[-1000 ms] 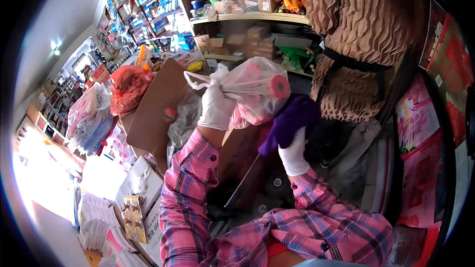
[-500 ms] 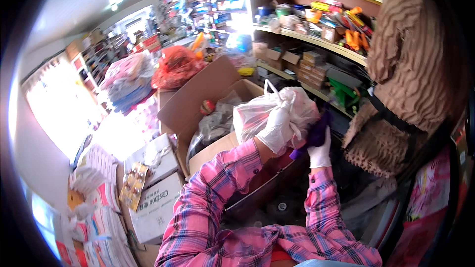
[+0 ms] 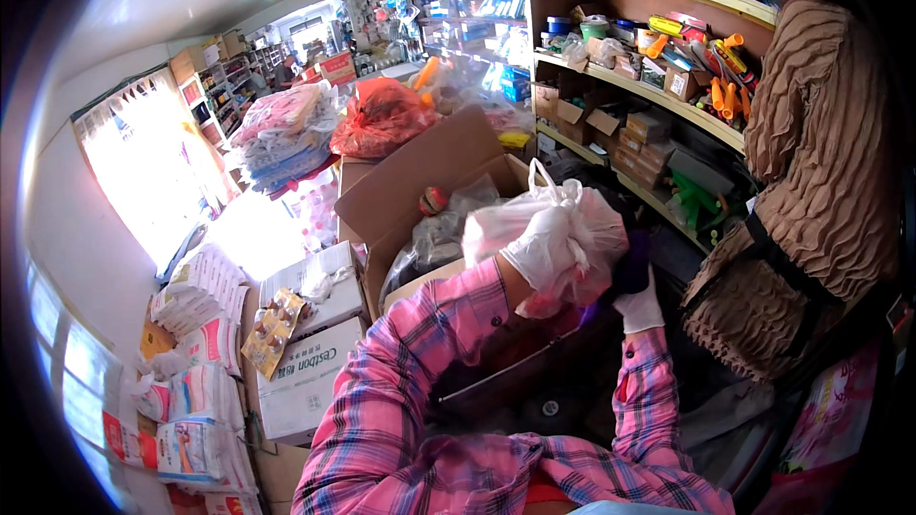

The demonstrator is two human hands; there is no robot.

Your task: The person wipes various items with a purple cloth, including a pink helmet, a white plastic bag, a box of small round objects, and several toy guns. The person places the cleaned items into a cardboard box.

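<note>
My left hand [image 3: 544,253], in a white glove, is closed on the gathered top of a white plastic bag [image 3: 603,216]. The bag looks full, with pinkish contents showing through and its handle loops sticking up. At the bag's right side my right hand [image 3: 641,308], also white-gloved, grips a dark purple cloth [image 3: 632,265]. The cloth hides most of its fingers. Just beyond the bag stands an opened cardboard carton [image 3: 420,169] holding clear plastic wrapping and a small red and yellow round thing [image 3: 433,200]. A dark reddish box edge [image 3: 510,367] runs beneath my hands.
A person in a brown ruffled coat [image 3: 811,143] stands close on the right. Shelves [image 3: 658,95] with tools and small boxes line the back right. White cartons [image 3: 310,377] and stacked packs [image 3: 205,448] lie at the left; a red plastic bag [image 3: 382,119] sits behind the carton.
The whole scene has shifted rightward and slightly down in the picture as the view turned. Both hands keep their hold, and the purple cloth is now bunched lower behind the plastic bag.
</note>
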